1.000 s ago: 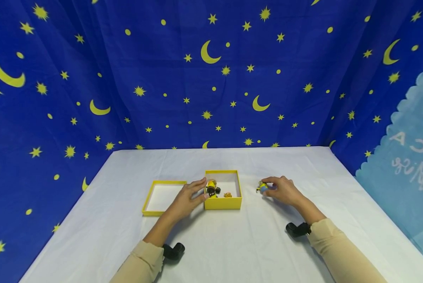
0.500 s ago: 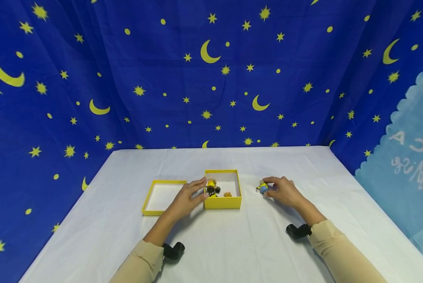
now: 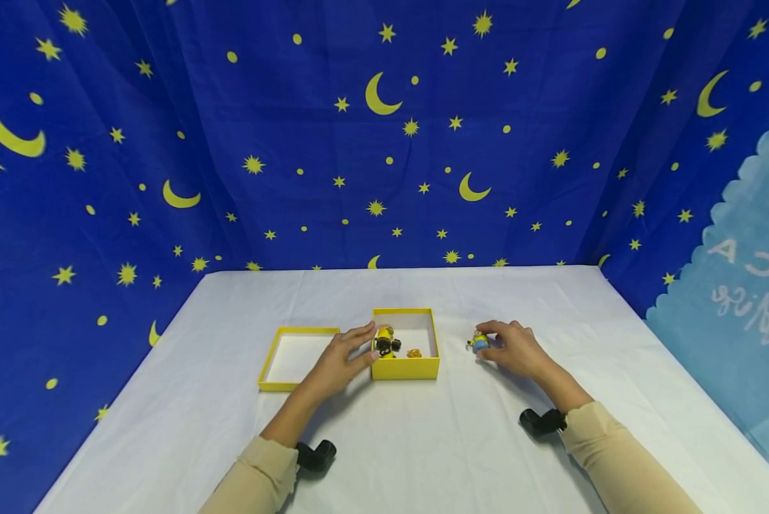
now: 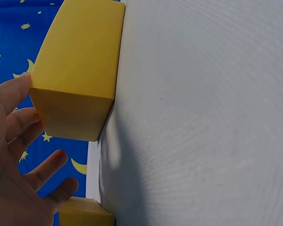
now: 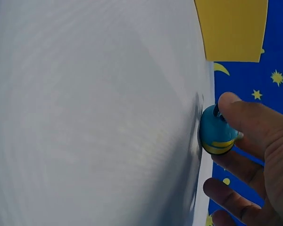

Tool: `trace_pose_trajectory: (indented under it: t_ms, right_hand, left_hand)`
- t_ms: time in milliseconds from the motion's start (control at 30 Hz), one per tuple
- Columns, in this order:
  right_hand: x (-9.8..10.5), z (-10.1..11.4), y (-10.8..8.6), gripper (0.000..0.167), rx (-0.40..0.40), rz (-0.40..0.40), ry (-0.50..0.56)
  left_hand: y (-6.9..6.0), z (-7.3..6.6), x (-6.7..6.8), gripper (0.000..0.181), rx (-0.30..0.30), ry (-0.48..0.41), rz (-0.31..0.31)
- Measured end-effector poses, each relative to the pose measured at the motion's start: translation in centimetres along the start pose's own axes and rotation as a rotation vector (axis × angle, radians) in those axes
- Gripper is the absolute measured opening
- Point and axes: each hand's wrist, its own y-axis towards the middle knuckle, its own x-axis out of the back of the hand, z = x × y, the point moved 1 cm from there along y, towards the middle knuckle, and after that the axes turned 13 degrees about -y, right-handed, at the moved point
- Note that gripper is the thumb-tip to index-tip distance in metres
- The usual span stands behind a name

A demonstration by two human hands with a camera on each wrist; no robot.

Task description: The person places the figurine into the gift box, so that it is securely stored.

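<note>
The left hand (image 3: pixel 340 363) touches the near left corner of a yellow box (image 3: pixel 405 369), its fingers loosely spread in the left wrist view. Inside the box a black and yellow figure (image 3: pixel 384 341) lies at the left, and a small orange-brown piece (image 3: pixel 413 353) is to its right. Right of the box, the right hand (image 3: pixel 515 348) pinches a small yellow and blue figure (image 3: pixel 479 342) between thumb and fingers at the tabletop. The right wrist view shows the blue underside of that figure (image 5: pixel 216 129) against the white cloth.
A shallow yellow-rimmed lid (image 3: pixel 280 359) lies left of the box, partly behind the left hand. White cloth (image 3: pixel 423 442) covers the table. Behind stands a blue curtain (image 3: pixel 294 128) with yellow moons and stars; a light blue banner (image 3: pixel 737 300) hangs at the right.
</note>
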Motion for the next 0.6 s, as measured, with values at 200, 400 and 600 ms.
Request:
trace_pose_trajectory:
  t_ms: [200,400,600]
  right_hand:
    - [0.04,-0.03,-0.06,0.054,-0.003,-0.012,-0.03]
    - [0.19,-0.08,-0.29,0.055,0.003,-0.016,-0.031]
    - [0.44,0.21,-0.26,0.053,0.013,-0.05,0.002]
  left_hand:
    - [-0.06,-0.09,-0.02,0.052,0.005,-0.003,-0.002]
    - [-0.06,-0.08,-0.02,0.052,0.001,-0.003,-0.005]
    - [-0.08,-0.06,0.0,0.052,0.001,-0.001,-0.006]
